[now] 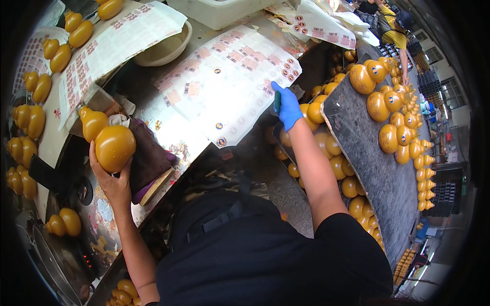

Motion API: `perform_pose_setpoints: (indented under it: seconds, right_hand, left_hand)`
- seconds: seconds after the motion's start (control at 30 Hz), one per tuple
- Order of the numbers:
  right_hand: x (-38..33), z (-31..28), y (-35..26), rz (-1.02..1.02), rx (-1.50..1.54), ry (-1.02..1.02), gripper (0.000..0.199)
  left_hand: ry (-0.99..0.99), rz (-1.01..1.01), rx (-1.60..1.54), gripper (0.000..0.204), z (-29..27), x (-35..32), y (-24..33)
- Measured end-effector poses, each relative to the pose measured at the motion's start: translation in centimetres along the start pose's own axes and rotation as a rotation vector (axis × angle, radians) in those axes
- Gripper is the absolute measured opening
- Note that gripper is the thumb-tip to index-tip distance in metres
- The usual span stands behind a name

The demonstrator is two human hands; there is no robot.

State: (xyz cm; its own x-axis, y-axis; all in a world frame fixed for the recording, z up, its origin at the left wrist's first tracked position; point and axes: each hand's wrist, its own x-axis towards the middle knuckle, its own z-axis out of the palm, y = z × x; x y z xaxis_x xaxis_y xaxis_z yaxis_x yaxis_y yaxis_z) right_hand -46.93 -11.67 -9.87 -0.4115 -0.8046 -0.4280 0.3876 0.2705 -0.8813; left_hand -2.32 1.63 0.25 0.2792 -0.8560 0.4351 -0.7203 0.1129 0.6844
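Observation:
A glossy mustard-yellow gourd (pixel 113 145) with a small upper bulb and a larger lower one leans up at the left of the bench. My left hand (pixel 113 178), bare, is wrapped round the underside of its large bulb. On the right my right hand (pixel 290 108), in a blue glove, is at the edge of a white sticker sheet (pixel 199 109). A small dark green piece (pixel 277 102) shows in its grip; its kind is unclear. Printed labels and round dark stickers sit on the sheet. Beside the gourd lies a dark purple cloth pad (pixel 148 158).
Several more gourds (pixel 35 122) line the left edge, and many stand on a dark board (pixel 357 132) at the right, with others beneath it. A white bowl (pixel 166 48) and a pale bin (pixel 219 13) are at the back. A person in yellow (pixel 395 30) reaches over the far gourds.

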Motion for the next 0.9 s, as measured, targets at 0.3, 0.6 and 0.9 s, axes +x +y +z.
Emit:
perform_pose_setpoints:
  seconds: [0.3, 0.6, 0.9]
  right_hand:
    - [-1.9, -0.4, 0.5, -0.171, -0.11, -0.152, 0.017]
    - [-7.5, 2.2, -1.1, -0.866, -0.69, 0.16, 0.012]
    - [-17.1, 18.8, -5.4, -0.524, -0.731, -0.968, 0.011]
  left_hand:
    - [0.012, 0.106, 0.014, 0.09, -0.2, -0.1, -2.2]
    - [-0.048, -0.073, -0.18, 0.1, -1.5, -0.4, -2.1]
    - [-0.057, -0.047, -0.112, 0.091, -1.6, -0.2, -2.2]
